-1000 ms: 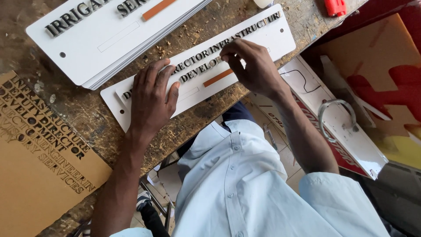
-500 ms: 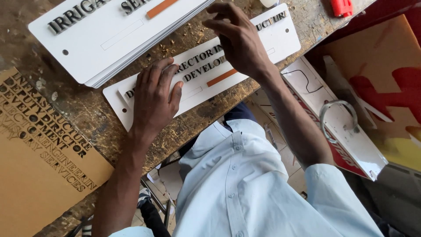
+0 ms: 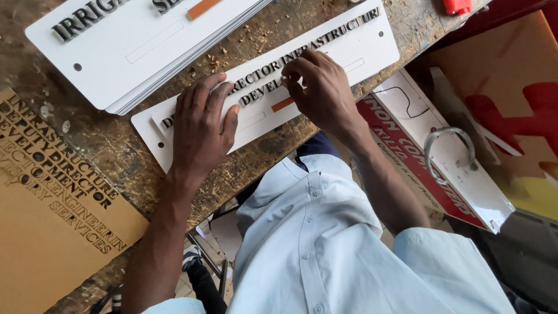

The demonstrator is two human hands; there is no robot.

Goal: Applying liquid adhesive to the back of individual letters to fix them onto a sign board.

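- My left hand (image 3: pixel 200 131) lies flat, fingers spread and pressing down on the white sign plate (image 3: pixel 360 43), gripping nothing.
- My right hand (image 3: pixel 319 87) rests on the same plate just to the right of my left hand, fingers curled with the tips pinched close at the row of black raised letters (image 3: pixel 264 72); whether they hold a loose letter I cannot tell.
- A small orange strip (image 3: pixel 283 104) sits on the plate right under my right fingers.
- The plate lies slantwise on the scuffed wooden worktop (image 3: pixel 116 145).
- Beyond my left fingers a stack of white sign plates (image 3: pixel 133 58) lies near.
- Well to the left of my left hand sits a brown cut-out letter sheet (image 3: pixel 52 232).
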